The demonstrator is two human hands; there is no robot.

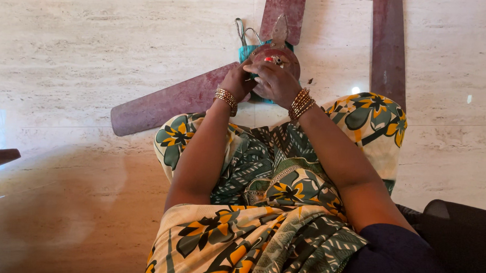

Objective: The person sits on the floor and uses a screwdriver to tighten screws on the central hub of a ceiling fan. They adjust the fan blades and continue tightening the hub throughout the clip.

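I look down at two hands working on a ceiling fan that lies on the marble floor (66,52). The fan motor (282,52), a round dark red housing, sits in the middle, and both hands are on it. The left hand (237,83) holds the left side of the motor; its fingers are curled against the housing, but I cannot tell how tightly they press. The right hand (275,82) lies over the front of the motor with the fingers bent and close together, touching the housing. Gold bangles (300,103) are on both wrists. Three fan blades (168,100) spread out from the motor, one to the lower left and two upward. A teal cloth (245,52) shows just behind the motor. A patterned yellow and green garment (268,176) covers the knees under the arms.
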